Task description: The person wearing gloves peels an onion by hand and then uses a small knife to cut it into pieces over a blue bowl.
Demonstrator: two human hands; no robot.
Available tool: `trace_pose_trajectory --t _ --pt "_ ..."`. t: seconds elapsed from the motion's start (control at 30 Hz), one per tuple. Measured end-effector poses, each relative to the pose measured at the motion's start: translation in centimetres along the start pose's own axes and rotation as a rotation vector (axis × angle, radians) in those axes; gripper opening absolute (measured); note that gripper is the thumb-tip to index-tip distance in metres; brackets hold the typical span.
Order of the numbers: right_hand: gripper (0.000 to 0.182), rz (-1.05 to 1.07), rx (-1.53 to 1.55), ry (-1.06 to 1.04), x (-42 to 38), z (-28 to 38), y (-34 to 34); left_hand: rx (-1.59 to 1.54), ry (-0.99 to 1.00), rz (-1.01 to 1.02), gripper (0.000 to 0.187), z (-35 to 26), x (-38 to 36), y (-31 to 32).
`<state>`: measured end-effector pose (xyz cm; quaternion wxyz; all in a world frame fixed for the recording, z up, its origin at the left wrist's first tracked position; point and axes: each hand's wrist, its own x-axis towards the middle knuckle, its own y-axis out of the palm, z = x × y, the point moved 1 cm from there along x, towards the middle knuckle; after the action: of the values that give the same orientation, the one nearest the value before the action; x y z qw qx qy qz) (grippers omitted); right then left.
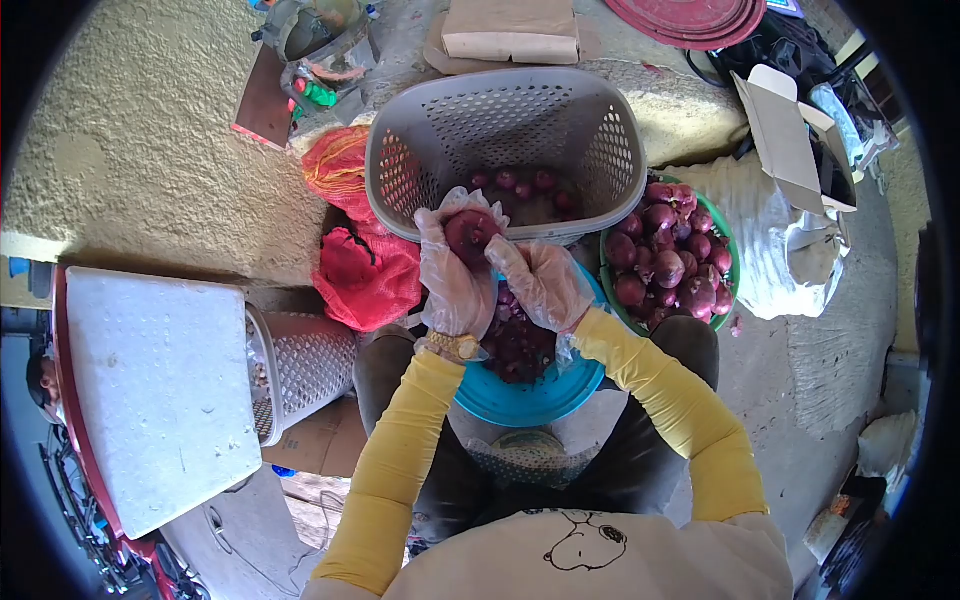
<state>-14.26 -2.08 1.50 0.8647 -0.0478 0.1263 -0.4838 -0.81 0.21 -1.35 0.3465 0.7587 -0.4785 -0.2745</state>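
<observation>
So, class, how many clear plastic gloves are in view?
2: one on the left hand, one on the right hand; any others elsewhere may be hidden.

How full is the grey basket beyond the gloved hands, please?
Mostly empty: the grey basket has only a few red onions showing at its bottom, its far wall bare above them; the nearest part is hidden.
</observation>
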Motion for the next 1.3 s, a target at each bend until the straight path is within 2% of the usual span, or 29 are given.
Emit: trace_pose_trajectory --t 0.03,0.1,0.13,0.2,0.23,0.3,0.33,0.4,0.5,0.6,0.73,0.8,0.83,0.9,1.03,1.1,1.2,1.3 --pt "0.06 0.001 -0.002 -0.001 0.1 -0.1 -0.2 -0.024 -0.036 -0.028 0.052 -0.1 0.0 -0.2" --pt "0.061 0.12 -0.264 -0.114 0.6 -0.4 -0.8 -0.047 -0.066 -0.055 0.053 -0.7 0.2 -0.4" --pt "0.061 0.122 -0.264 -0.114 0.5 -0.5 -0.9 -0.043 -0.127 -0.076 0.054 -0.9 0.2 -0.5" --pt "0.046 0.087 -0.408 -0.305 0.4 -0.1 -1.4 -0.043 -0.187 -0.097 0.055 -1.4 0.3 -0.4" --pt "0.046 0.087 -0.409 -0.307 0.4 -0.3 -1.8 -0.047 -0.239 -0.107 0.053 -1.7 0.3 -0.2" --pt "0.048 0.204 -0.679 -0.368 0.6 -0.3 -2.2 -0.051 -0.288 -0.12 0.052 -2.1 0.3 -0.1" --pt "0.048 0.206 -0.677 -0.37 0.6 0.0 -2.4 -0.094 -0.329 -0.093 0.048 -2.3 0.3 0.0" --pt "0.054 0.266 -0.909 -0.47 0.3 0.9 -3.0 -0.139 -0.369 -0.066 0.044 -2.3 0.4 -0.2" --pt "0.059 0.313 -0.91 -0.506 0.4 0.8 -3.6 -0.206 -0.388 0.008 0.038 -2.3 0.6 -0.6" --pt "0.06 0.307 -0.837 -0.607 0.6 -0.1 -3.9 -0.099 -0.386 0.056 0.04 -2.6 0.5 -0.6" --pt "0.063 0.371 -0.905 -0.523 0.2 0.4 -4.3 0.112 -0.333 0.03 0.047 -3.3 0.5 -0.8" --pt "0.07 0.217 -0.873 -0.457 0.3 1.1 -4.4 0.188 -0.316 0.035 0.05 -3.6 0.5 -1.0" --pt "0.07 0.216 -0.873 -0.456 0.2 1.5 -4.3 0.16 -0.374 0.066 0.052 -3.6 0.6 -1.3" --pt "0.077 -0.034 -0.875 -0.5 0.1 2.0 -4.4 0.134 -0.432 0.098 0.054 -3.6 0.5 -1.0" --pt "0.077 -0.05 -0.839 -0.388 0.6 1.0 -4.2 0.205 -0.399 0.042 0.056 -2.9 0.1 -0.2" --pt "0.072 -0.177 -0.873 -0.478 0.6 0.5 -4.4 0.229 -0.372 0.041 0.056 -2.7 0.1 -0.6" --pt "0.062 -0.155 -0.892 -0.496 0.5 0.9 -4.3 0.268 -0.414 0.048 0.053 -2.3 0.0 -0.9" --pt "0.052 -0.082 -0.958 -0.515 0.8 0.5 -4.1 0.289 -0.351 -0.006 0.049 -1.9 -0.3 -0.7"
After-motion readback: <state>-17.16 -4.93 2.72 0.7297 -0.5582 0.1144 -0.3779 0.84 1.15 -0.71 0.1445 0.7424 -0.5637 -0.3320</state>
